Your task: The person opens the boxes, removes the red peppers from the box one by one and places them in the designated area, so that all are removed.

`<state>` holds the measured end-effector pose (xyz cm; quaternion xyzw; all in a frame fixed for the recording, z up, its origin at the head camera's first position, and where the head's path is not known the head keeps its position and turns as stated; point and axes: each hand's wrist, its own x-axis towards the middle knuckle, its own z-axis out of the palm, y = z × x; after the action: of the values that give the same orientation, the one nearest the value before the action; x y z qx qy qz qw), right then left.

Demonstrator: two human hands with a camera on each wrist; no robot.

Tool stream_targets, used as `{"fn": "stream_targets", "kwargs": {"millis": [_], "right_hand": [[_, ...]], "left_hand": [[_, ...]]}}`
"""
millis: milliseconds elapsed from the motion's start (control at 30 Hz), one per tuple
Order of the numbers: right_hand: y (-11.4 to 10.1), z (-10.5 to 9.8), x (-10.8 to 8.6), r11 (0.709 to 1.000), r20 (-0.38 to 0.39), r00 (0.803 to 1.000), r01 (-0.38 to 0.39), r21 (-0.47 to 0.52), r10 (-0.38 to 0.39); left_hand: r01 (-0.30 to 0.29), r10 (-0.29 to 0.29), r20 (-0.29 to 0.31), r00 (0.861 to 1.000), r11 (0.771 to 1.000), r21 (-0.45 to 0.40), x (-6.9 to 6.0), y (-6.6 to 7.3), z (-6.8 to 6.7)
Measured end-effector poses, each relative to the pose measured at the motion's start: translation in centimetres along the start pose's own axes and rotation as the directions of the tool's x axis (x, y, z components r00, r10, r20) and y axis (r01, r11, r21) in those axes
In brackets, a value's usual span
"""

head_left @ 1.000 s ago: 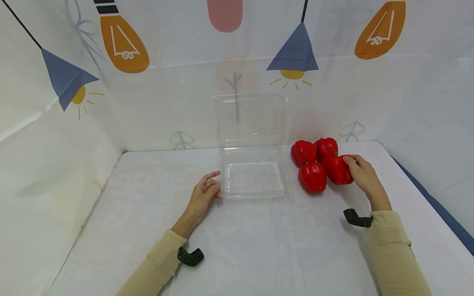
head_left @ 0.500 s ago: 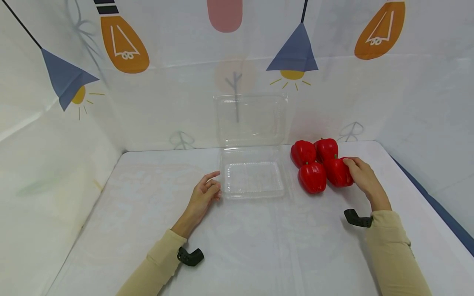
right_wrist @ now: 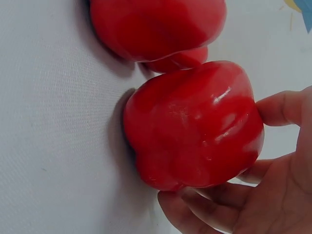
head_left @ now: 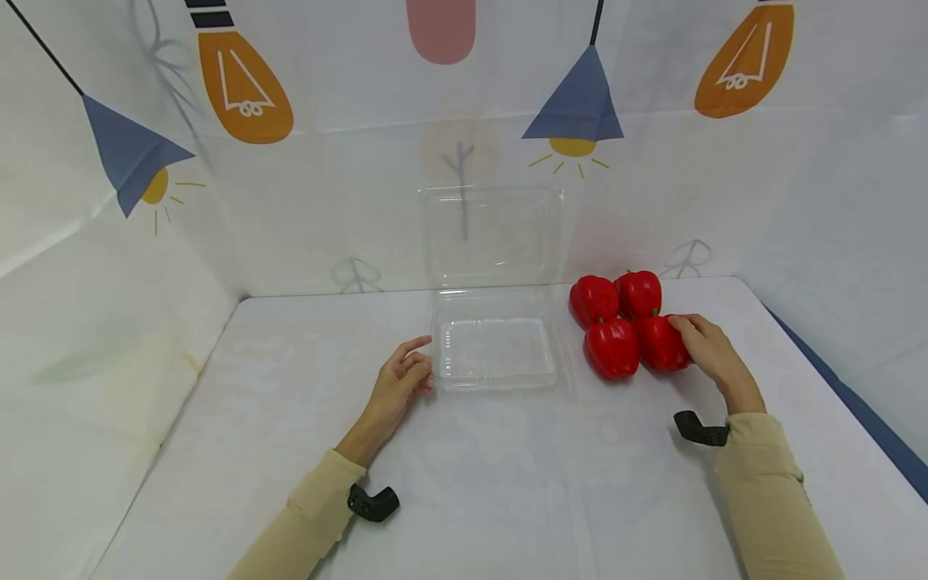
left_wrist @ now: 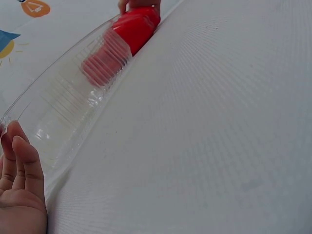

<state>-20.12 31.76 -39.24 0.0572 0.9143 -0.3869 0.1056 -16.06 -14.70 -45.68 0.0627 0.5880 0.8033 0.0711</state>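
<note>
My right hand (head_left: 710,348) holds a glossy red bell pepper (right_wrist: 195,129), its thumb and fingers spread round the pepper's side and end. That pepper rests on the table at the near right of a tight cluster. Beside it lie a front pepper (head_left: 612,349), a back left pepper (head_left: 594,300) and a back right pepper (head_left: 640,293). A clear plastic clamshell box (head_left: 496,381) stands left of the cluster, its lid (head_left: 493,234) raised against the backdrop. At the box's left edge, my left hand (head_left: 395,387) rests with loosely bent fingers, the index fingertip at the rim.
A white cloth covers the table (head_left: 478,483). Behind it hangs a pale backdrop (head_left: 348,185) printed with lamps and bulbs, which also runs along the left and right sides. Dark wrist devices (head_left: 373,503) sit at both sleeves.
My right hand has shifted slightly toward me, and the bell pepper it holds has moved the same way. The left hand, the box and the other peppers stay put.
</note>
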Motion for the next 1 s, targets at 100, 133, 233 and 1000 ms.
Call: {"fn": "stream_targets", "kwargs": {"millis": [100, 133, 233, 1000], "right_hand": [[0.1, 0.0, 0.12, 1.0, 0.006, 1.0, -0.004, 0.004, 0.004], [0.11, 0.0, 0.15, 1.0, 0.007, 1.0, -0.005, 0.004, 0.004], [0.16, 0.04, 0.22, 1.0, 0.011, 1.0, -0.006, -0.004, 0.006], [0.55, 0.0, 0.27, 1.0, 0.008, 1.0, -0.011, -0.011, 0.011]], "left_hand": [[0.0, 0.0, -0.005, 1.0, 1.0, -0.001, 0.01, -0.04, 0.0], [0.0, 0.0, -0.005, 1.0, 1.0, 0.001, 0.02, -0.06, 0.0], [-0.002, 0.002, -0.002, 1.0, 1.0, -0.001, 0.06, -0.14, -0.06], [-0.031, 0.031, 0.014, 0.999, 0.998, -0.048, -0.03, -0.07, -0.07]]}}
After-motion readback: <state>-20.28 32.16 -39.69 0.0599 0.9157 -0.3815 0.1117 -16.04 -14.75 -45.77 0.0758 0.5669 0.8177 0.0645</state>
